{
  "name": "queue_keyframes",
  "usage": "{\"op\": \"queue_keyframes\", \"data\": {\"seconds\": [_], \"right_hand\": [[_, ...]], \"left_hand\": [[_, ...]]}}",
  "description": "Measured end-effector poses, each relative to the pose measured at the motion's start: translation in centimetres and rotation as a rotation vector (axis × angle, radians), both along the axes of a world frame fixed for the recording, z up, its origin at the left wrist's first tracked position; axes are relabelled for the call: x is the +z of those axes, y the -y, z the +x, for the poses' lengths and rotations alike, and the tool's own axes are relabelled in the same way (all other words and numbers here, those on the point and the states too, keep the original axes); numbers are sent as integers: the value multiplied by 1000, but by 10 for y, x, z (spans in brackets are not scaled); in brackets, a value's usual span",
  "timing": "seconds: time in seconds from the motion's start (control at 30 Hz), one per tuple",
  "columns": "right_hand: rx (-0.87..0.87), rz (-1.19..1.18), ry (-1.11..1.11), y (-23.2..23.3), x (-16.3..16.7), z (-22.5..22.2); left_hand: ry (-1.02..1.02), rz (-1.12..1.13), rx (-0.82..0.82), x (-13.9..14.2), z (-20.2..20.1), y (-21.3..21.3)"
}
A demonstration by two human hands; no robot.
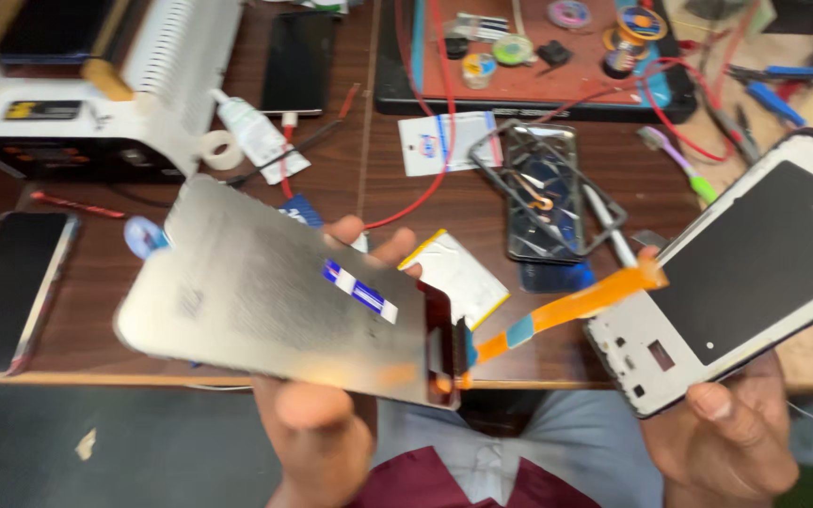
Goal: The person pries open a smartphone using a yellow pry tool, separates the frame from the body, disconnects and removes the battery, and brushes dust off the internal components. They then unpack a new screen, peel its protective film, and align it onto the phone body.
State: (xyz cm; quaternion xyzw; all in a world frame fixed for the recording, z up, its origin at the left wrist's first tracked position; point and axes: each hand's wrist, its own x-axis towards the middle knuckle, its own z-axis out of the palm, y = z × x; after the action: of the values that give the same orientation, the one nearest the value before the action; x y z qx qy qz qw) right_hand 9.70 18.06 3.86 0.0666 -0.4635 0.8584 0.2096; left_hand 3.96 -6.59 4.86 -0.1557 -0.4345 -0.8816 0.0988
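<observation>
My left hand [317,428] holds a silver metal-backed phone screen panel [265,292], thumb under its near edge and fingertips showing past its far edge. An orange flex ribbon [566,306] runs from the panel's right end across to a phone frame [736,273] with a black inner plate and white border. My right hand [731,433] grips that frame from below at its near corner. Both parts are held above the table's front edge, joined only by the ribbon.
On the brown wooden table [482,212] lie a white pouch battery [458,273], an opened phone body [543,193], a dark phone [7,287] at left, a white machine [96,94], a glue tube [256,136], a red mat [529,56] with tape rolls, red wires and tools.
</observation>
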Motion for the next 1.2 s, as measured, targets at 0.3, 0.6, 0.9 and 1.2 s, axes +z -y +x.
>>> {"op": "queue_keyframes", "data": {"seconds": [0.3, 0.6, 0.9, 1.2], "right_hand": [[17, 12, -119, -19, -17, 13], [0, 90, -87, -21, -18, 16], [31, 101, -114, -20, -22, 17], [-9, 106, -82, -21, -19, 19]], "left_hand": [[-56, -189, -202, -27, 22, -34], [-16, -534, -289, -14, 15, -23], [-64, -724, -326, 11, 8, -17], [-44, -719, -378, 24, 6, -18]]}}
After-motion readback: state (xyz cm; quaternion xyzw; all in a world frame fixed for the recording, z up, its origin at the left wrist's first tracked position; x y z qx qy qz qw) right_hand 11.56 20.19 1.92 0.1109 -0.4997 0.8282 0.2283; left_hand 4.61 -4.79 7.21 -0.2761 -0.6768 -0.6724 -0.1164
